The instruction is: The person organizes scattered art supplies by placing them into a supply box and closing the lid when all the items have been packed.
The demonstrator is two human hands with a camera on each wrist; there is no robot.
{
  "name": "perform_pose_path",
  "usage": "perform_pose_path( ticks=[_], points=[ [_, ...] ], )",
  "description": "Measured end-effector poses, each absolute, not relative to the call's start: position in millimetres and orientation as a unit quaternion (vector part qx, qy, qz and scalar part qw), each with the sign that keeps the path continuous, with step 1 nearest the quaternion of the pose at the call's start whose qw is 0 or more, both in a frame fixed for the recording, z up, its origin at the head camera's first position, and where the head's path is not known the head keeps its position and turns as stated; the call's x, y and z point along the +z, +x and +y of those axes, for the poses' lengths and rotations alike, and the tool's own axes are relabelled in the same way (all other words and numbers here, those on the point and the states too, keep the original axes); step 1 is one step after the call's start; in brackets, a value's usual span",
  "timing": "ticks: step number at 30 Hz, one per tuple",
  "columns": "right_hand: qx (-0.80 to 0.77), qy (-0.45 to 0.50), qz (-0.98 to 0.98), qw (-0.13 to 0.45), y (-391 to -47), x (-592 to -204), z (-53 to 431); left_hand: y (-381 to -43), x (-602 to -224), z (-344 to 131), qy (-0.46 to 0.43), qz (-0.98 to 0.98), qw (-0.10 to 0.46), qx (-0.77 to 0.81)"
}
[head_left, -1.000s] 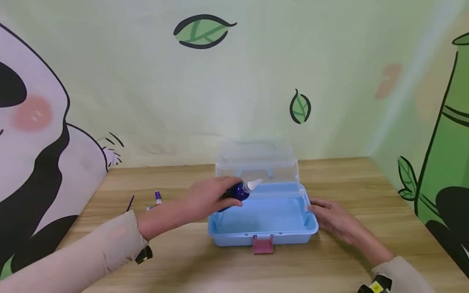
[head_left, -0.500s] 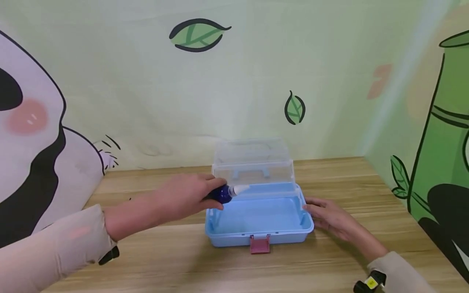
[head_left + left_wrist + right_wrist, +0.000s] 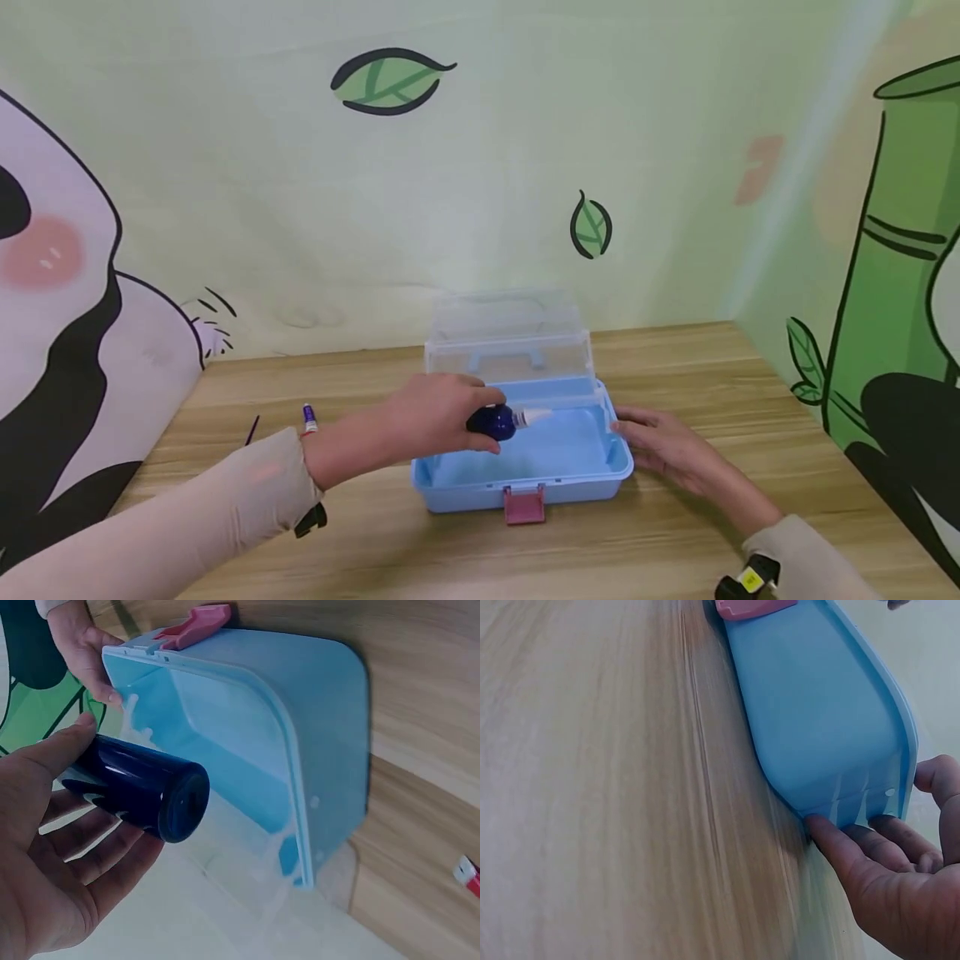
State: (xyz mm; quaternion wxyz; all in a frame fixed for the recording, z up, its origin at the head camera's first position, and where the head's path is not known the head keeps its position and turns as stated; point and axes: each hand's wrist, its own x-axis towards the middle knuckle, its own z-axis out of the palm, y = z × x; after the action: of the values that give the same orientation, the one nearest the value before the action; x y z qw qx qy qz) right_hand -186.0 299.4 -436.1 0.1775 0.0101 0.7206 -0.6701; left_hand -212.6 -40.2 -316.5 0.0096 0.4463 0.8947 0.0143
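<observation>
Head view: two hands, one bottle, one box; left hand [image 3: 438, 410] grips the blue bottle [image 3: 492, 423] between thumb and fingers, bottle held sideways over the blue box [image 3: 585, 492], one white nozzle [image 3: 534, 416] pointing right; right hand [image 3: 671, 450] holds the box's right end, fingers bent against the outer wall, thumb at the rim, per right wrist view; left wrist view has the bottle's round base toward the camera, bottle apart from the box walls.

Box sits on the tabletop [image 3: 660, 550]; one clear lid [image 3: 510, 318] tilted back, one pale blue handle [image 3: 536, 359] on it; one pink latch [image 3: 524, 506] at front, hanging down; left of the box, one purple-capped tube [image 3: 309, 418] and one thin dark stick [image 3: 252, 430], both partly hidden by the left arm; two sleeves [image 3: 195, 508], one black device [image 3: 750, 577] at each wrist; backdrop [image 3: 495, 183] behind: two separate leaves, one panda at left, one bamboo stalk at right.
</observation>
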Motion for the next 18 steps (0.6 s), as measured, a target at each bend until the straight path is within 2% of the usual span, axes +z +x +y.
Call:
perform_pose_path(
  ticks=[11, 18],
  points=[
    [-0.677, 0.009, 0.715, 0.177, -187.1, -439.7, 299.4, -223.0, -337.7, -19.6, 0.471, 0.882, 0.019, -0.014],
    [-0.679, 0.008, 0.712, 0.177, -186.8, -439.0, 301.1, -231.5, -347.9, -7.3, 0.486, 0.869, 0.08, -0.044]
  ],
)
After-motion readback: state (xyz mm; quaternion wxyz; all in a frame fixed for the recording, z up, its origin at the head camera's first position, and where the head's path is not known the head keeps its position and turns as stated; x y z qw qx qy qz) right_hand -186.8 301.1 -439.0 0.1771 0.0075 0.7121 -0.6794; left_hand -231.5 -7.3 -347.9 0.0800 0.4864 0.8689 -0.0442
